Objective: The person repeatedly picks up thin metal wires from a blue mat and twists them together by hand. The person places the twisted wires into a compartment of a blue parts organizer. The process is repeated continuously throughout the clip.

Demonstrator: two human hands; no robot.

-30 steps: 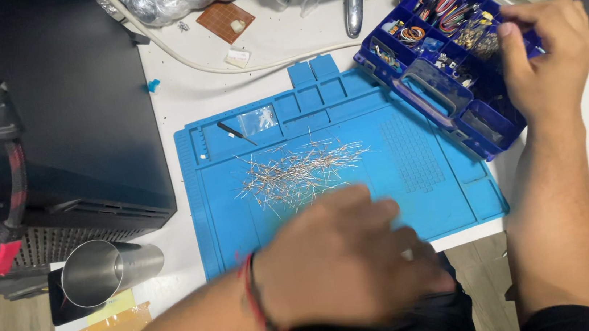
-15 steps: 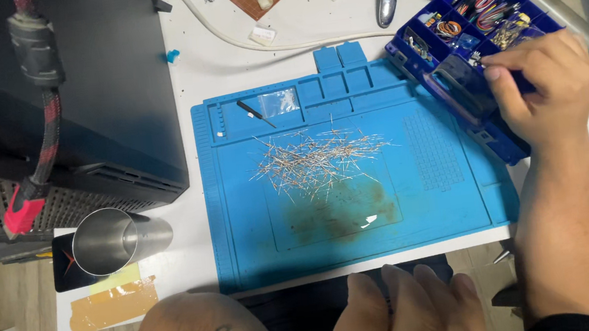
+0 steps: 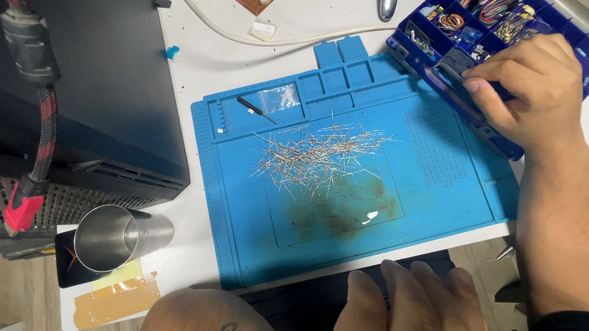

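At the far left a red-and-black braided cable [image 3: 39, 127] is seen hanging down the side of a black case [image 3: 89, 85], and a steel cup [image 3: 116, 237] is laid on its side beside a strip of tan tape [image 3: 115, 299]. A blue silicone work mat [image 3: 452, 207] is spread over the middle of the white table [image 3: 226, 70], and a loose heap of thin wire leads [image 3: 319, 157] is scattered across its centre, spread mostly left to right. The left hand [image 3: 415, 310] is held flat at the near edge, below the mat, its fingers pressed together and nothing gripped; the heap lies straight ahead of it, well apart. Farther right, the right hand [image 3: 531, 93] is laid on the blue compartment box [image 3: 442, 44] at the mat's far right corner, fingers curled over its near rim; whether a small part is pinched cannot be told. The heap lies to that hand's left, nearer to it than to the left hand.
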